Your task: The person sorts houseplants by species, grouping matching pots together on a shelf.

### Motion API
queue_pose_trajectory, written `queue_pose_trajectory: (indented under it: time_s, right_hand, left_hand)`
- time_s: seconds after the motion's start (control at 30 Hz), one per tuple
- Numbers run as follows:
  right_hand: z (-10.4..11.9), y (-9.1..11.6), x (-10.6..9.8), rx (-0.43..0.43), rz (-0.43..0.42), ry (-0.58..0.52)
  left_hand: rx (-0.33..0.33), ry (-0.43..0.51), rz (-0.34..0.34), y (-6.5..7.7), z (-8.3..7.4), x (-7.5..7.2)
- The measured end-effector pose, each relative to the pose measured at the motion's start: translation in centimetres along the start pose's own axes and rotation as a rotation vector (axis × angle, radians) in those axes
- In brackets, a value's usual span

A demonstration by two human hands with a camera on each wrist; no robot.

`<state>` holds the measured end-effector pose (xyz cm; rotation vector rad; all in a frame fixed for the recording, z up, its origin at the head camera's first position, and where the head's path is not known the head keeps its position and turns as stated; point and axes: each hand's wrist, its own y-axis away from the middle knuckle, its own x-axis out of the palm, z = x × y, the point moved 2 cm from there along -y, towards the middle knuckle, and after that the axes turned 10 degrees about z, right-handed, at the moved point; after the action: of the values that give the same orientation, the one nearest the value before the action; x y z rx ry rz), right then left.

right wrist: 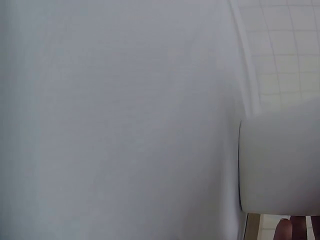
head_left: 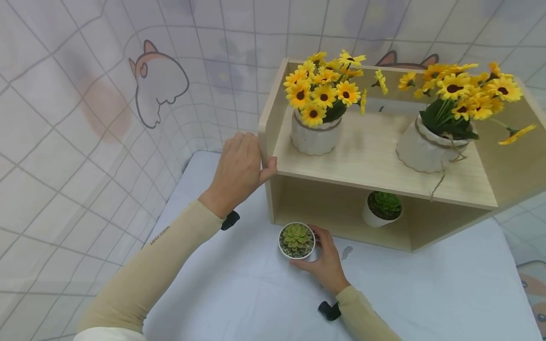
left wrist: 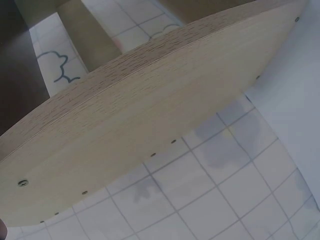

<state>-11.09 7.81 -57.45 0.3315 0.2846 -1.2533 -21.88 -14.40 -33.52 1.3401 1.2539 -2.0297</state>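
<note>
My left hand (head_left: 240, 166) grips the left side panel of a pale wooden shelf (head_left: 341, 182), with the thumb on its front edge. The left wrist view shows that panel's outer face (left wrist: 150, 110) with small screws, and a sliver of a finger (left wrist: 3, 231) at the corner. In front of the shelf's lower left, my right hand (head_left: 324, 260) holds a small white-potted succulent (head_left: 296, 240), thumb and fingers around the pot. The pot's white wall (right wrist: 280, 170) fills the right of the right wrist view, with fingertips (right wrist: 283, 230) below it.
On the upper board stand two white ribbed pots of yellow flowers, one left (head_left: 315, 137) and one right (head_left: 431, 147). Another potted succulent (head_left: 382, 208) sits in the lower compartment. White cloth (head_left: 239, 293) covers the table; a grid-patterned curtain (head_left: 94, 156) hangs behind and left.
</note>
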Motion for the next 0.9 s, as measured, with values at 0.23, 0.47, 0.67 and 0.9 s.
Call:
queue_pose_trajectory:
  time_s: [0.23,0.47,0.67,0.9]
  right_hand:
    - [0.2,0.2,0.0,0.015,-0.004,-0.018]
    - [0.1,0.3,-0.1,0.017,-0.006,-0.013]
    - [0.0,0.6,-0.4,0.033,-0.025,-0.025]
    - [0.1,0.6,-1.0,0.033,-0.039,-0.035]
  left_hand:
    - [-0.005,0.003,0.017,0.0,-0.1,-0.1]
    - [-0.011,0.003,0.018,0.0,-0.1,-0.1]
    - [-0.003,0.003,0.013,0.0,-0.1,-0.1]
    - [-0.001,0.011,0.013,0.0,-0.1,-0.1]
